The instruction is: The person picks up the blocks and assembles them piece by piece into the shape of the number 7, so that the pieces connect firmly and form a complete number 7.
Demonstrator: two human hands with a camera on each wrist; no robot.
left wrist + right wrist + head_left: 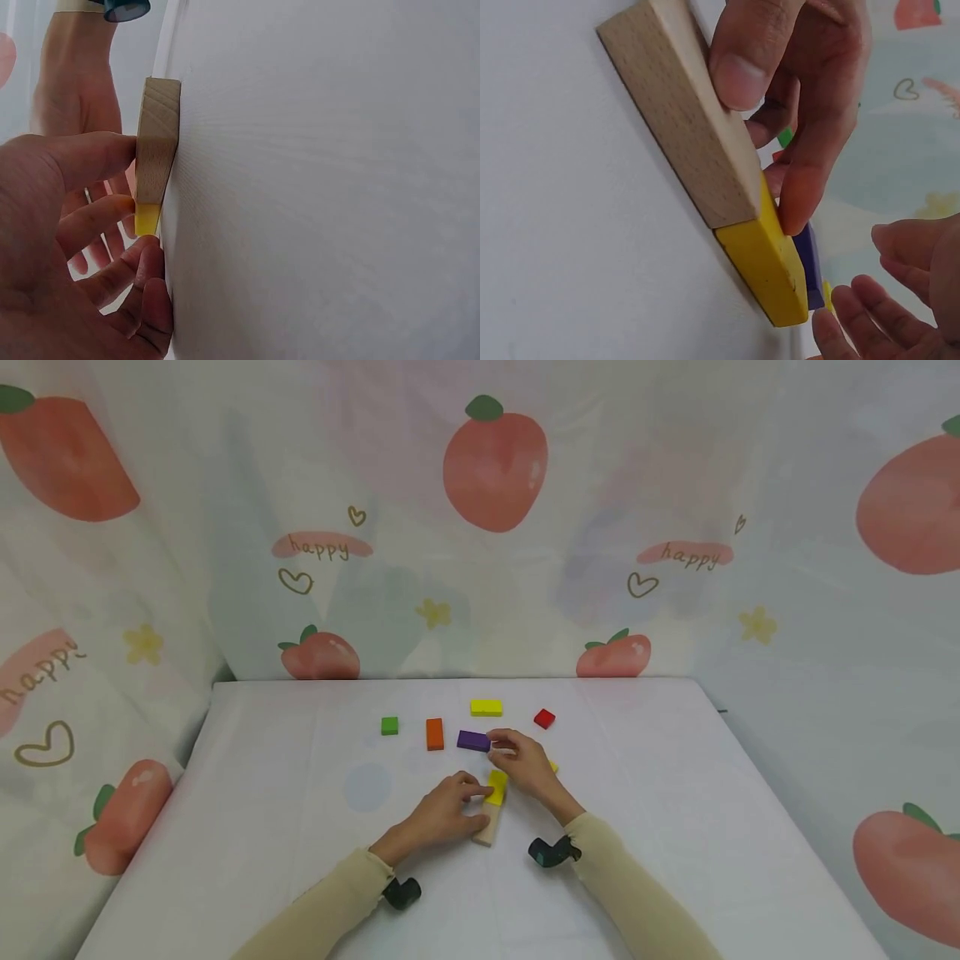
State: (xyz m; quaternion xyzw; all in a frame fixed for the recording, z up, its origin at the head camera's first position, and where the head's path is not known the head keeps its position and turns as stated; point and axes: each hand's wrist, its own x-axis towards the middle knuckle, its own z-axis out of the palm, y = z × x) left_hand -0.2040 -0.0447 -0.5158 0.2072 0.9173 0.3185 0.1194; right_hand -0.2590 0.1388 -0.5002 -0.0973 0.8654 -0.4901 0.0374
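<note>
A plain wooden block [486, 824] and a yellow block [497, 787] lie end to end on the table in the head view. My left hand [447, 810] is at their left side, thumb against the wooden block [679, 112] and index fingertip on the yellow block [769, 262], as the right wrist view shows. Just beyond, my right hand [525, 764] reaches over toward a purple block [472, 741], its fingertips right at that block's right end. Space shows between its loosely bent fingers [866, 322] in the right wrist view.
Farther back lie a green block [389, 726], an orange block [435, 734], another yellow block [486, 708] and a red block [544, 718]. A further yellow piece [554, 767] peeks out behind my right hand. A patterned curtain [495, 610] hangs beyond the white table [300, 860].
</note>
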